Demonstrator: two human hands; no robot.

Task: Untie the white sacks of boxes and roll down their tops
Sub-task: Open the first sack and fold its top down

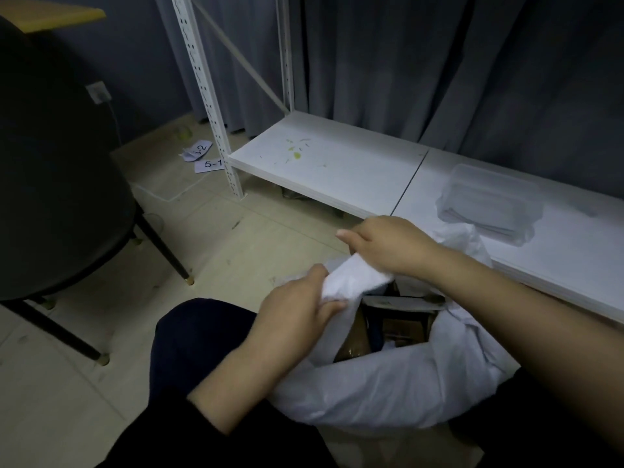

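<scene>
while both hands grip its bunched top, the white sack sits below them.

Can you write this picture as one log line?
left hand: grips sack rim | right hand: grips sack rim | white sack: open, boxes showing

The white sack sat on the floor between my knees, just in front of the low shelf, its mouth already open. Brown boxes showed inside, packed upright in the dark opening. A bunched length of its top edge rose up and left of the mouth, crumpled, while the near rim lay folded outward.
</scene>
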